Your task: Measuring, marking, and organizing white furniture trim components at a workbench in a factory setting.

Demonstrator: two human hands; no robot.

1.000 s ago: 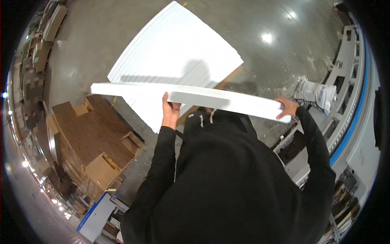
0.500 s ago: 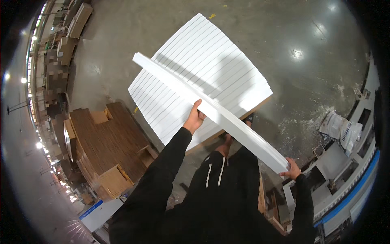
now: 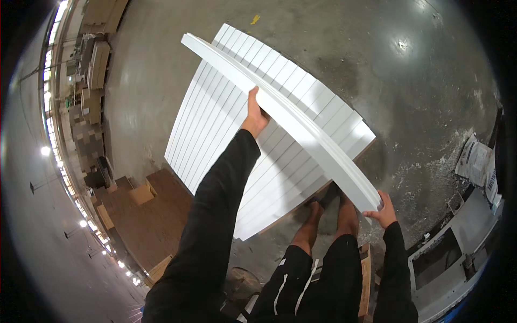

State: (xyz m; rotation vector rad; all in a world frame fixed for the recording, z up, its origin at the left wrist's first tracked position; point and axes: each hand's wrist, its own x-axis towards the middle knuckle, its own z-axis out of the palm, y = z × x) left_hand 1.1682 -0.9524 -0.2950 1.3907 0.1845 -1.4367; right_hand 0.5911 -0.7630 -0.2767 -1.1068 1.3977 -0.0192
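Observation:
A long white board [image 3: 301,133] with a grooved edge spans the view diagonally, from far left to near right. My left hand [image 3: 255,114] grips it around the middle of its length, with the thumb up against its near face. At its near right end, my right hand [image 3: 384,210] is closed on the board. Both arms are stretched forward. Below the held board lies a broad layer of similar white boards [image 3: 215,129], set side by side. The held board's shadow falls across them; whether it touches them I cannot tell.
Brown panels [image 3: 142,218] are stacked to the left of the white boards. A white sack [image 3: 475,160] lies at the right, near a grey machine frame [image 3: 458,258]. My legs [image 3: 328,226] stand at the near edge of the white boards. More stacked brown material [image 3: 97,64] lines the far left.
Both hands still hold the long board. My left arm reaches farther forward, the board's far end has moved up, and the view has shifted so more of my legs shows.

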